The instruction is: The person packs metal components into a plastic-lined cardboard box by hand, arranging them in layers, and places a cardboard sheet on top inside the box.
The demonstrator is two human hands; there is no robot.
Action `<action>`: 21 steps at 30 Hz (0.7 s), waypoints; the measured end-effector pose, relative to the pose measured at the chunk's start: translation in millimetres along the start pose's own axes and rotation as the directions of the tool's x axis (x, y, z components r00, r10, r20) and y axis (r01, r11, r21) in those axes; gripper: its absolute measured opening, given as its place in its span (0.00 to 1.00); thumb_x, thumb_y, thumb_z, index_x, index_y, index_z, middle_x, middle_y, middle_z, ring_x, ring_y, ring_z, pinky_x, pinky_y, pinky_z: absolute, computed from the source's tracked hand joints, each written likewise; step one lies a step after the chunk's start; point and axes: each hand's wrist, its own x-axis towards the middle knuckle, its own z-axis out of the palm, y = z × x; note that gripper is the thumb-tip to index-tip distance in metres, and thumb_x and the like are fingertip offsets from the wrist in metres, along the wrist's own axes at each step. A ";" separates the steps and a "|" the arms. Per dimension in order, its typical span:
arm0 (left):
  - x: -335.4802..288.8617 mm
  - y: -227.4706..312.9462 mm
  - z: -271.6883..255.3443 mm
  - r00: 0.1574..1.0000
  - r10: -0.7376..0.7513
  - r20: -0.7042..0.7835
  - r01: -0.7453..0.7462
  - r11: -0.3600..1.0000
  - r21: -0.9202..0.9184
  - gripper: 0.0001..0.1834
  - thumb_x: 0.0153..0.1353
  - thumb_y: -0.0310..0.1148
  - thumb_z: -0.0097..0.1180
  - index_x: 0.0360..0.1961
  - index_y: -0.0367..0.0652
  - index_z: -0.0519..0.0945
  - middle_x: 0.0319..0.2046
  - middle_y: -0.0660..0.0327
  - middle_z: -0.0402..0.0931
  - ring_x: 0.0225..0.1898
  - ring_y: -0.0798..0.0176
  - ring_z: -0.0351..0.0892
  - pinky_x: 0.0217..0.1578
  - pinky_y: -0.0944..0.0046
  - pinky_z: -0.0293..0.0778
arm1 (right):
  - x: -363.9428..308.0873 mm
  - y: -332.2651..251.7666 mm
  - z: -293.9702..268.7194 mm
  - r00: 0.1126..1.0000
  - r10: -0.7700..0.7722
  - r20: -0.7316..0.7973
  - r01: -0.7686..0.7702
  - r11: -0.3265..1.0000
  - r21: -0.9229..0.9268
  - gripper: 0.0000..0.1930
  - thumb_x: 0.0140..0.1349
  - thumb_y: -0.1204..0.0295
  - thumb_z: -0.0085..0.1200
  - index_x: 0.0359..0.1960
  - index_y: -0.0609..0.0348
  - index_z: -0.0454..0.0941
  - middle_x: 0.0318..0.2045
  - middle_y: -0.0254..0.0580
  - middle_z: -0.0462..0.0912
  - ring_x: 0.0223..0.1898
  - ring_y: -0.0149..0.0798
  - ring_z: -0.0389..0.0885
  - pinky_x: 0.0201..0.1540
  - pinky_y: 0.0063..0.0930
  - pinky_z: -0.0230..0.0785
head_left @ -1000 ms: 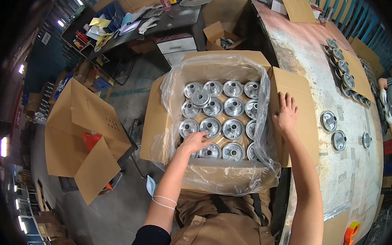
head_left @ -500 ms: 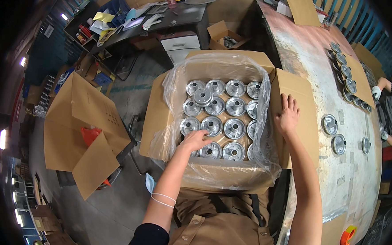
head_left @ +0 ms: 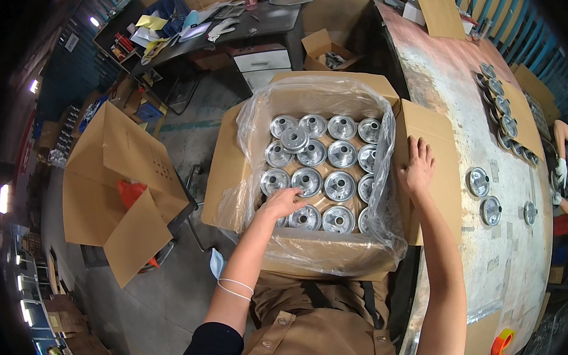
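An open cardboard box (head_left: 318, 259) lined with clear plastic stands in front of me. Rows of round silvery metal parts with raised hubs, such as this one (head_left: 340, 186), fill its layer. One more metal part (head_left: 293, 140) lies on top of others, hub hidden, at the back left. My left hand (head_left: 281, 203) is over the front left parts, its fingers stretched out near the rim of one, holding nothing; whether they touch it I cannot tell. My right hand (head_left: 417, 170) lies flat with spread fingers on the box's right flap (head_left: 434, 185).
At right, a worn table (head_left: 511, 254) holds loose metal parts (head_left: 491, 210), a row of more parts and an orange tape roll (head_left: 502, 345). A co-worker's gloved hand (head_left: 561, 171) is beyond it. Left stands another open carton (head_left: 123, 188); behind, a cluttered dark desk (head_left: 266, 29).
My two hands have hardly moved. At the far right the co-worker's gloved hand has shifted lower, nearer to the co-worker's body.
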 end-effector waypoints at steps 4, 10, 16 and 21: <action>1.1 -0.3 -0.5 0.998 -0.055 0.039 0.055 0.998 0.001 0.32 0.57 0.52 0.63 0.58 0.44 0.78 0.49 0.50 0.82 0.53 0.47 0.80 0.55 0.51 0.73 | 0.2 -0.4 0.6 1.000 -0.007 0.008 0.007 1.000 -0.001 0.47 0.48 0.71 0.63 0.73 0.45 0.55 0.73 0.47 0.54 0.74 0.55 0.50 0.72 0.57 0.47; 2.4 0.8 -1.2 0.996 -0.063 0.055 0.063 0.998 0.004 0.32 0.58 0.52 0.62 0.59 0.45 0.77 0.51 0.50 0.81 0.55 0.47 0.79 0.56 0.51 0.73 | 0.0 -0.4 -0.1 1.000 0.007 -0.002 -0.007 1.000 -0.026 0.48 0.47 0.71 0.64 0.73 0.41 0.54 0.73 0.44 0.55 0.74 0.51 0.50 0.72 0.52 0.48; 2.4 -0.9 -0.9 0.995 -0.081 0.062 0.082 0.997 -0.005 0.32 0.58 0.51 0.62 0.59 0.45 0.77 0.52 0.48 0.80 0.56 0.46 0.78 0.56 0.51 0.72 | 1.1 0.3 1.8 1.000 -0.004 0.008 0.004 1.000 -0.001 0.47 0.49 0.70 0.63 0.73 0.44 0.55 0.73 0.47 0.54 0.74 0.54 0.49 0.72 0.56 0.46; 2.2 0.1 -0.8 0.995 -0.078 0.057 0.078 0.997 -0.012 0.32 0.58 0.51 0.62 0.59 0.45 0.77 0.52 0.48 0.80 0.56 0.46 0.78 0.56 0.51 0.72 | 1.3 0.9 2.6 1.000 0.000 -0.005 0.001 1.000 0.008 0.46 0.49 0.70 0.62 0.73 0.44 0.55 0.73 0.47 0.54 0.74 0.54 0.49 0.72 0.56 0.47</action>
